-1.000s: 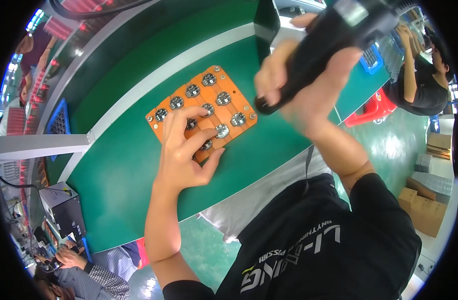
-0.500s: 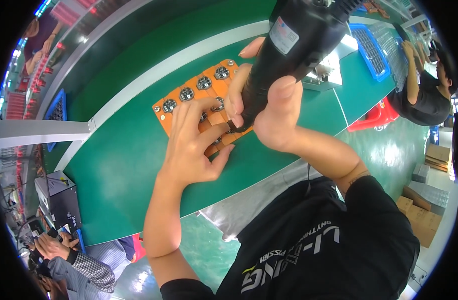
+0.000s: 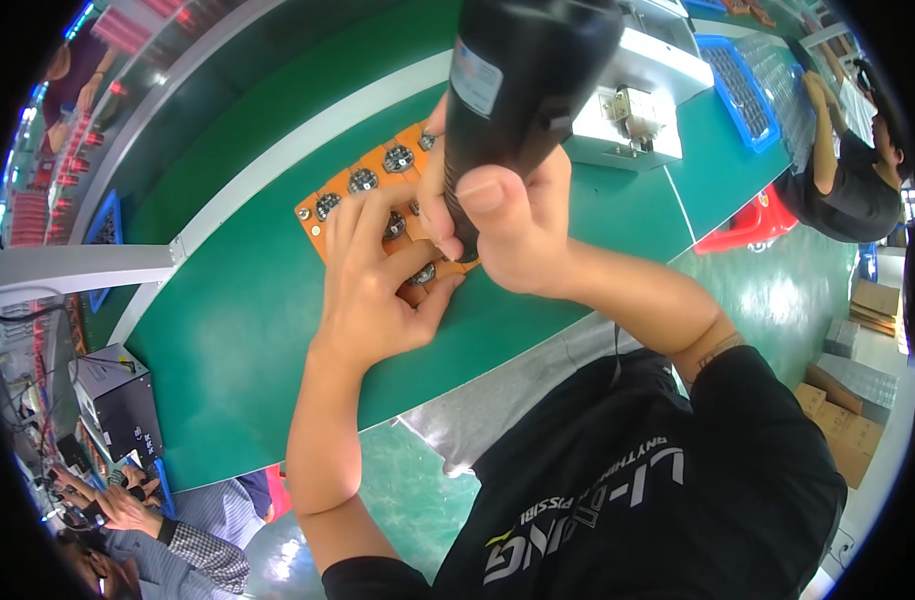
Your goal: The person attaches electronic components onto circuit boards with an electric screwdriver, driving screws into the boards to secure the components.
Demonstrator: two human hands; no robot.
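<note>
A black electric screwdriver [image 3: 527, 90] is in my right hand [image 3: 522, 230], whose fingers wrap round its lower body. The tool points down at the near right part of an orange fixture [image 3: 381, 170], and its tip is hidden behind my fingers. Small round circuit boards [image 3: 398, 158] sit in rows on the fixture. My left hand [image 3: 367, 285] lies over the fixture's near left part with its fingers spread. Its thumb and index finger are on either side of one round board [image 3: 423, 273], close to the tool.
The fixture lies on a green bench [image 3: 237, 330]. A metal device [image 3: 632, 125] stands to the right, with a blue tray [image 3: 737, 95] beyond it. A black and grey box [image 3: 117, 400] stands at the left. Co-workers sit at the right [image 3: 852, 185] and lower left [image 3: 167, 545].
My right hand and the screwdriver have moved left, and the tool stands more upright. The fixture has shifted slightly left, and my left hand with it. More of the metal device shows.
</note>
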